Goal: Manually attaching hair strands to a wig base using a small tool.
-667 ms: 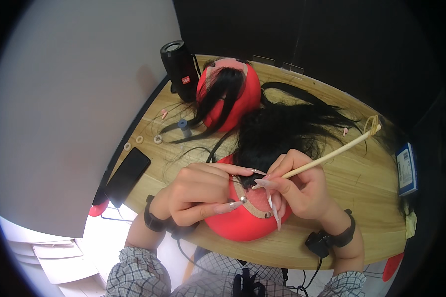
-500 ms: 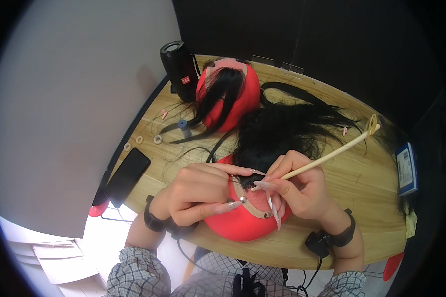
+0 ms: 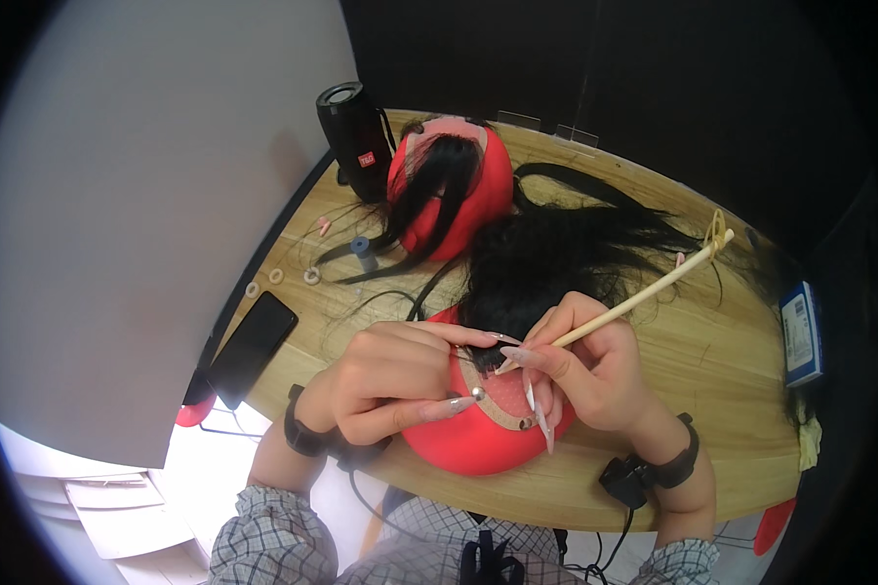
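My right hand (image 3: 590, 375) pinches a pale wooden stick (image 3: 644, 300) between thumb and fingers. A tan band is looped round its far end, and its lower end points at the mesh wig cap (image 3: 510, 395) on the near red head form (image 3: 478, 450). Whether the tip touches the mesh, I cannot tell. My left hand (image 3: 385, 375) rests on that form, index finger stretched along the root edge of the black hair (image 3: 532, 268) and thumb beside a round silver pin head (image 3: 478, 394). Thumb and index finger are spread apart; the other fingers are curled.
Behind stands a second red head form (image 3: 495, 190) with black hair, beside a black cylindrical speaker (image 3: 349, 136). A phone (image 3: 254, 348), small rings (image 3: 276, 277) and a grey-blue spool (image 3: 363, 253) lie to the left. At the right edge is a blue-and-white box (image 3: 801, 333).
The stick's banded far end has swung slightly left and down, and the right fingers have shifted a little. My left hand stays in place.
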Tool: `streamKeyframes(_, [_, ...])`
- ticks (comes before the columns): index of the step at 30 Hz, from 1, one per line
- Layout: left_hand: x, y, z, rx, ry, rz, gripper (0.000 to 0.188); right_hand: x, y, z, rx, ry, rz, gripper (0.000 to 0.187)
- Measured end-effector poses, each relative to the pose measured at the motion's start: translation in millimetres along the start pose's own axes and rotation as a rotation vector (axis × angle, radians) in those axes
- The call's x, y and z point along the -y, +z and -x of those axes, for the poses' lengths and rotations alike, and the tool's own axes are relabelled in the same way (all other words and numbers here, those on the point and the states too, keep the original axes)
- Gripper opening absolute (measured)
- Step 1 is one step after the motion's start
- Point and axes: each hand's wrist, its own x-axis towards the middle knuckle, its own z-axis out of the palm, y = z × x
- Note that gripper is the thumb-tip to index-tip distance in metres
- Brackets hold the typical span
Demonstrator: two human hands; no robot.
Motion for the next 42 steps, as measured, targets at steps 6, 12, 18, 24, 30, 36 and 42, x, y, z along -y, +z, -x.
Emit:
streamKeyframes(6, [-0.6, -3.3, -1.6, 0.039, 0.005, -0.009, 0.019, -3.7, -1.2, 0.6, 0.007, -0.038, 0.001, 0.008])
streamKeyframes(12, [-0.1, -3.6, -0.8, 0.062, 0.022, -0.010, 0.019, 0.0, -1.2, -0.3, -0.009, -0.002, -0.013, 0.009])
streamKeyframes(18, [0.0, -4.1, -1.2, 0.070, 0.021, -0.013, 0.019, -1.5, -1.3, -0.8, -0.009, -0.025, -0.025, 0.009])
streamKeyframes(24, [0.2, -3.8, -1.0, 0.070, 0.022, -0.015, 0.019, -1.1, -2.0, -0.1, -0.014, 0.010, -0.031, 0.010])
streamKeyframes(30, [0.3, -2.0, -0.1, 0.044, 0.007, -0.012, 0.019, -0.4, -2.1, 0.4, 0.006, 0.037, -0.022, 0.009])
streamKeyframes(36, [2.2, -0.2, 0.8, 0.000, 0.006, 0.004, 0.019, -4.9, -0.4, 0.8, 0.023, -0.084, -0.012, 0.004])
streamKeyframes(42, [0.7, 0.0, -0.4, 0.003, -0.003, 0.006, 0.020, -12.7, -10.2, -4.8, 0.109, -0.457, 0.295, 0.002])
